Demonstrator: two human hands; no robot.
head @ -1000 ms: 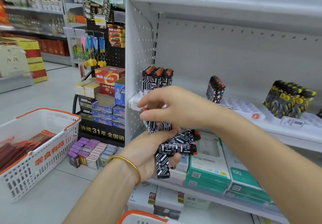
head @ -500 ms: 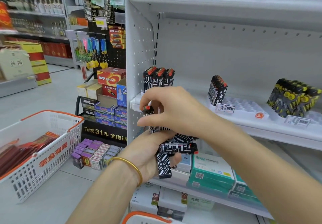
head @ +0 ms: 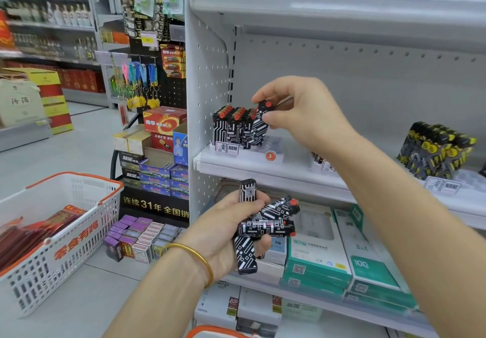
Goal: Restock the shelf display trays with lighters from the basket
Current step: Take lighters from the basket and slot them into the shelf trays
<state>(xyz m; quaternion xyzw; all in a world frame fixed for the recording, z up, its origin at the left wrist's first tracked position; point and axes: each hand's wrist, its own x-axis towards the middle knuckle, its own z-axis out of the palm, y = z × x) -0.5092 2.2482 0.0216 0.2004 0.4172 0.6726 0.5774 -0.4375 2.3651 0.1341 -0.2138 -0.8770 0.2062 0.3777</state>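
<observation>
Four lighters (head: 263, 228) at least sit bundled crosswise in my left hand (head: 223, 232), its fingers curled round them, held low in front of the lower shelving. I have only the head view. In it my right hand (head: 302, 111) is up at the left tray (head: 263, 155) on the shelf (head: 263, 173), thumb and fingertips pinching a single black-and-white lighter (head: 259, 124) near its red-capped top. That lighter leans, with its foot down at the tray just beside the standing lighters (head: 227, 127) that fill the tray's left end. I cannot tell whether it has seated in a slot.

To the right of it the tray shows bare white slots, so I judge this tray only partly filled. The next tray along is mostly hidden behind my right forearm. The far tray holds a block of yellow-and-black lighters (head: 436, 151) with bare space in front.

Off to the left a white basket (head: 60, 232) stands on the floor with red packets in it; I see no lighters there. An orange rim (head: 218, 331) at the bottom edge may be another basket, its contents out of sight.

My reading is that restocking is under way but far from done: the handful is waiting to go in, and open slots remain.
</observation>
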